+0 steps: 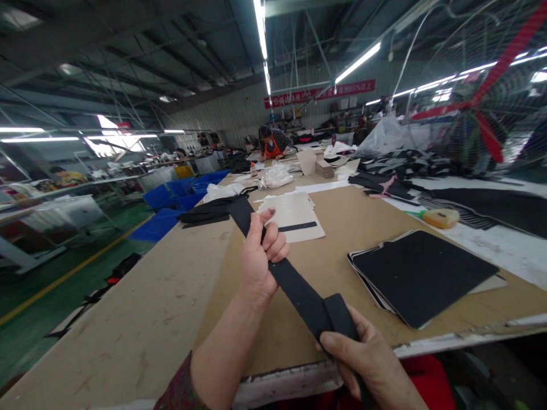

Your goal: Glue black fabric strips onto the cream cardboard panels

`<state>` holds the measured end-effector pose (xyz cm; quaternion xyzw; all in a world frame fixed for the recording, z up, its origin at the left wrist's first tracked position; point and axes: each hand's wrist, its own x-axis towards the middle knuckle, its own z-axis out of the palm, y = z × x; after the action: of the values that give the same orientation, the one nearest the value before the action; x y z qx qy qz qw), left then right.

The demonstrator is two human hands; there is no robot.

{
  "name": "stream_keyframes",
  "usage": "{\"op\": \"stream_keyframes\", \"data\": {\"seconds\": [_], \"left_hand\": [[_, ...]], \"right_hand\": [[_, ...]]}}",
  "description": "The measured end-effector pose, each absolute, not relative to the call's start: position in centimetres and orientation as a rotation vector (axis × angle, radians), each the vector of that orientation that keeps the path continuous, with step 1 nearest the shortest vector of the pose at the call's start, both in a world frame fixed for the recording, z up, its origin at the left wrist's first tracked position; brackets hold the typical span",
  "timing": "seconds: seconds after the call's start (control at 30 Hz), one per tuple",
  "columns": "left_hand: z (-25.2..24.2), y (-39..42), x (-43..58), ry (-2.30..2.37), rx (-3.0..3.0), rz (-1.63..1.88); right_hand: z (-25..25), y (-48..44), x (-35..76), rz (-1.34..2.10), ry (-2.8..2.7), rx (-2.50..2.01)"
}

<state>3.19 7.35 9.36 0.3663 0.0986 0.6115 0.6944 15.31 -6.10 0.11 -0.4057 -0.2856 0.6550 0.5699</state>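
A long black fabric strip [297,290] runs slantwise between my two hands above the table. My left hand [261,259] is closed around its upper part, and the strip's far end sticks out beyond the fingers. Nearer to me, my right hand [359,353] pinches the strip between thumb and fingers, where a piece of it is folded over. Beyond my left hand lies a stack of pale card sheets [294,213] with a narrow black strip [299,226] on top. To the right of my hands rests a stack of black panels [423,276].
The brown work table [333,216] stretches away from me. A yellow-handled tool [440,218] and pink scissors [384,188] lie on the right. Black straps [209,209] sit by the left edge. A large fan [474,105] stands at right; a person [273,145] bends over the far end.
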Motion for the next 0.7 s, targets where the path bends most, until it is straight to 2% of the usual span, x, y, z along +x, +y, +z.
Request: {"op": "stream_keyframes", "data": {"seconds": [0.17,0.3,0.4,0.47,0.53,0.6,0.7], "left_hand": [[6.7,7.7,2.9,0.702,0.794,1.442],[5.3,7.8,0.5,1.210,1.059,1.825],[6.8,6.9,-1.7,1.368,1.412,2.262],[9.2,5.7,-2.6,1.331,1.825,2.320],[11.9,4.5,-2.6,1.220,2.231,2.000],[14.2,3.7,-1.9,1.052,2.432,1.304],[15.7,3.3,-0.7,0.759,2.257,0.278]], "right_hand": [[2.1,-6.2,17.7,1.451,-0.730,-1.009],[3.8,-5.8,20.5,1.391,-0.839,-1.058],[4.6,-5.5,21.9,1.347,-1.080,-1.189],[5.1,-5.6,22.2,1.229,-1.393,-1.289],[5.8,-5.8,22.0,0.960,-1.821,-1.314],[6.6,-6.1,21.5,0.553,-2.224,-1.188],[7.4,-6.8,20.5,0.075,-2.531,-0.907]]}}
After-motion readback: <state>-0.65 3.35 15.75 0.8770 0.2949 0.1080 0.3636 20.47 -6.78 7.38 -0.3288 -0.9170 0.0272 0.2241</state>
